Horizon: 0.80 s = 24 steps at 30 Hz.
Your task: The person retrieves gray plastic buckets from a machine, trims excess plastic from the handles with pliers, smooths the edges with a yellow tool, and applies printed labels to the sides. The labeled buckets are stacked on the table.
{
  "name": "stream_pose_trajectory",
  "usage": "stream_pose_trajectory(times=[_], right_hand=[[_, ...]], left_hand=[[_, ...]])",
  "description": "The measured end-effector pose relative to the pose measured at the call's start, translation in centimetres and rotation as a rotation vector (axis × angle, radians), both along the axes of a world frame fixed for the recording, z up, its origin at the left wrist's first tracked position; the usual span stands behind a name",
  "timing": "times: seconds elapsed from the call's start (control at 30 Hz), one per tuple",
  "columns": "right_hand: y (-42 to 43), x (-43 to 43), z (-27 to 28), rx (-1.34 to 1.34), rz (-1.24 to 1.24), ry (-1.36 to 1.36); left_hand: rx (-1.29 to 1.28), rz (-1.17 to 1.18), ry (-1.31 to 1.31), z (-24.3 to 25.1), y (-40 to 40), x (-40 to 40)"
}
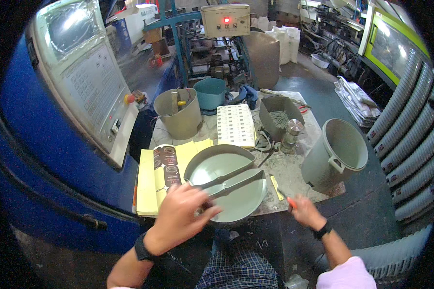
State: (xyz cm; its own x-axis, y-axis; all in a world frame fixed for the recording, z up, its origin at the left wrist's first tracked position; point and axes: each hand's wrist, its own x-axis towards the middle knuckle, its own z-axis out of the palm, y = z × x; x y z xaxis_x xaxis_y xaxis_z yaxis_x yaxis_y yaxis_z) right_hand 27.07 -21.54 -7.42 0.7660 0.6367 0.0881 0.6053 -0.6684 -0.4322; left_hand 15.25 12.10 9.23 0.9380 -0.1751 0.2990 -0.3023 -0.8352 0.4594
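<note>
My left hand (186,213) is over the left near edge of a round grey-green plastic part (231,209), which has a raised dark double divider across it and a curved wall at the far side. Whether its fingers grip the rim cannot be told. My right hand (305,213) is closed around the orange handle of a thin tool (292,202), blurred by motion; its dark tip points up-left by a yellow strip (276,188) on the table. A sheet of dark printed round labels (167,164) lies on yellow backing paper (148,180) to the left.
A tall grey bucket (325,166) stands at the table's right. Farther back are a beige tub (179,119), a teal container (209,94), a white label sheet (235,124), a cut container (280,115) and a glass bottle (291,137). A machine control panel (94,86) rises at left; stacked grey pieces (401,133) stand right.
</note>
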Motion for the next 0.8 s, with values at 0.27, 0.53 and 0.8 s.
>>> stream_pose_trajectory(times=[0.27,0.53,0.8], right_hand=[[-0.1,-8.6,-9.9,0.29,-0.278,0.386],[-3.0,0.8,-13.7,-0.052,-0.597,0.211],[3.2,9.4,-15.2,-0.104,-0.468,-0.119]], left_hand=[[0.133,0.171,-0.659,5.3,-6.4,20.0],[-0.401,0.575,-0.28,-7.6,5.4,4.3],[-0.869,0.911,0.329,-23.1,2.5,-14.4]])
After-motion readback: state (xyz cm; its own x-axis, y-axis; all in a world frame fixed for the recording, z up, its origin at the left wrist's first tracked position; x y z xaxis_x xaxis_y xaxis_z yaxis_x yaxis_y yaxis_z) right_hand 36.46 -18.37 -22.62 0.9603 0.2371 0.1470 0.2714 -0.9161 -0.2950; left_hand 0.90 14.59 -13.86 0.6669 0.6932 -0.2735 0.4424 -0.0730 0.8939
